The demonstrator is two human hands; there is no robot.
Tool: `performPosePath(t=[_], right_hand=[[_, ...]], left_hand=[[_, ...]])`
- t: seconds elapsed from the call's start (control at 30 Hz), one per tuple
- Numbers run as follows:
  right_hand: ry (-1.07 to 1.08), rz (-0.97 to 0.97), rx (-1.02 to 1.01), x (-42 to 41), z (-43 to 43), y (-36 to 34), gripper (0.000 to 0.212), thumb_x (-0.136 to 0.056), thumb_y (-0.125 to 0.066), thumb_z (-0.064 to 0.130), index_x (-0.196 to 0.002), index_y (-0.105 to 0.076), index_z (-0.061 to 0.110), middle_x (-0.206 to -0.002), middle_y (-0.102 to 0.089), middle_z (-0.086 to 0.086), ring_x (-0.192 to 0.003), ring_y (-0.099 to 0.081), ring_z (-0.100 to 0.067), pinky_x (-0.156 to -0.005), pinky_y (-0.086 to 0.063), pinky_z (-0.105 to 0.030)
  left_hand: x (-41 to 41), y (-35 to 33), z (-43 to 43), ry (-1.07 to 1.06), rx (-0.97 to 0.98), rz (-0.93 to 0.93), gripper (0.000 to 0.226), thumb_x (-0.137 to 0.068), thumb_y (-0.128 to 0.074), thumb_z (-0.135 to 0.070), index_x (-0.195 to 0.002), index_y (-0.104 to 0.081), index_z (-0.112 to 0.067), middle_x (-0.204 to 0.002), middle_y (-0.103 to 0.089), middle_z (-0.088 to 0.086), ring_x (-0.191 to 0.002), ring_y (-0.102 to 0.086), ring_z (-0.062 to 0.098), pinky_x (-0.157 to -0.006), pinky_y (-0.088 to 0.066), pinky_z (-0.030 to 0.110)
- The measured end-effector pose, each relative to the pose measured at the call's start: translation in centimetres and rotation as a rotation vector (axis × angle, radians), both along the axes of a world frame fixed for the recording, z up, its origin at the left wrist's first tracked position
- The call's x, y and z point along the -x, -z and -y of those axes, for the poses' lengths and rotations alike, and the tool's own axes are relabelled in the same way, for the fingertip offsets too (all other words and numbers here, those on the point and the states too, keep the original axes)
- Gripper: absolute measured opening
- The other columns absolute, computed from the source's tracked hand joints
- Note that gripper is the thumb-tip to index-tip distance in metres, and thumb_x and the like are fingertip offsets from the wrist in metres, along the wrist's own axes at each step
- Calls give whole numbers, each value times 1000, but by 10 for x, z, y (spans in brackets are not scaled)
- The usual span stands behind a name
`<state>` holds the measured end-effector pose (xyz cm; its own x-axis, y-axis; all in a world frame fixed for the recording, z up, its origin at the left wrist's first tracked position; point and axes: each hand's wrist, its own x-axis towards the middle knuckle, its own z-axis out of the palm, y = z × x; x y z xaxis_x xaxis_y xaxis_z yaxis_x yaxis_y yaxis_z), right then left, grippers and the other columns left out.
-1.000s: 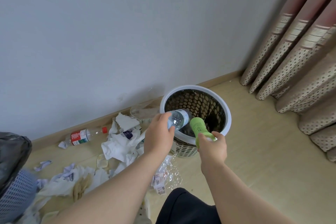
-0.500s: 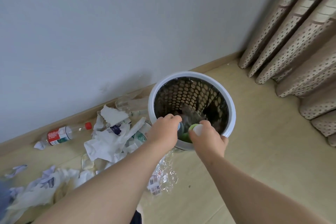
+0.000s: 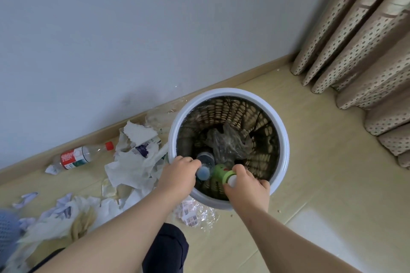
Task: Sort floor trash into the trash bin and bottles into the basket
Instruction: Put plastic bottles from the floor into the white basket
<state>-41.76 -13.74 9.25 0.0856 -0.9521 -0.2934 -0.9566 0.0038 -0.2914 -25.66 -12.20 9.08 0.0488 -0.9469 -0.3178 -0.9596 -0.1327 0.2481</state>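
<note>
Fingers (image 3: 192, 162), left hand (image 3: 177, 178): clear bottle (image 3: 205, 159) | right hand (image 3: 248, 188): green bottle (image 3: 220, 173) | in basket (image 3: 284, 139)

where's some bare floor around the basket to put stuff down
Bare floor runs right of the basket up to the curtain. Left is crowded: crumpled paper, a red-label bottle, plastic wrap at the basket's near side. Its mouth is taken: left hand holds a clear bottle, right hand a green bottle.

Soft, even daylight; wide-angle bending and blur toward edges.
</note>
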Motion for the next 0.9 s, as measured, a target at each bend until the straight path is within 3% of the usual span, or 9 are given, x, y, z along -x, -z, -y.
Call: performPosePath(t=[0.1,0.2,0.3,0.5,0.57,0.63,0.7,0.9], right_hand=[[16,3,-54,0,-5,-5,28,-90,-48,27,-117,-42,25,-111,-58,7,-103,-58,-20,-99,-30,-35],[-3,-44,-88,1,-10,-11,19,-90,-44,21,-109,-45,24,-104,-59,4,-101,-56,-22,-97,-33,-36],[-3,-43,-125,3,-10,-18,16,-90,-40,12,-97,-49,22,-87,-58,2,-86,-55,-20,-93,-40,-35],[-11,-16,-182,-1,-8,-21,10,-92,-43,17,-87,-51,21,-74,-56,2,-74,-57,-17,-77,-50,-31],[-35,-53,-189,-4,-8,-17,10,-93,-43,19,-87,-51,22,-73,-54,4,-72,-56,-16,-79,-50,-31],[-37,-46,-192,-7,-6,-13,10,-95,-43,20,-92,-52,21,-77,-55,3,-69,-53,-14,-69,-47,-28],[-22,-4,-193,-11,-3,-10,13,-95,-43,21,-96,-55,19,-83,-58,0,-71,-54,-15,-63,-44,-27],[45,143,-206,-27,7,-8,16,-93,-46,22,-101,-58,16,-91,-62,-5,-83,-59,-22,-77,-53,-37]], left_hand=[[-4,-5,-12,-29,25,-72,37,-90,-41,3,-115,-53,-21,-122,-54,-6,-110,-44,15,-87,-44,30],[-1,-20,-13,-95,55,-176,29,-86,-43,6,-92,-50,-22,-103,-50,-5,-91,-47,15,-79,-47,30],[3,-33,-10,-150,54,-303,31,-85,-41,8,-84,-48,-22,-96,-47,-4,-88,-52,19,-72,-45,29],[0,-33,-18,-137,13,-343,33,-87,-42,6,-93,-50,-25,-119,-52,-3,-98,-51,15,-77,-43,25],[-1,-30,-20,-87,57,-294,33,-89,-43,3,-102,-54,-25,-125,-50,-8,-107,-46,12,-88,-39,28],[-7,-26,-20,-40,128,-215,35,-89,-43,-1,-111,-56,-25,-130,-49,-11,-125,-36,11,-102,-28,33],[-16,-25,-18,-38,194,-184,36,-90,-43,-3,-114,-57,-24,-131,-48,-12,-131,-31,11,-106,-23,35],[-38,-37,-14,-97,189,-200,35,-90,-44,-6,-119,-56,-20,-134,-48,-8,-128,-35,19,-101,-32,33]])
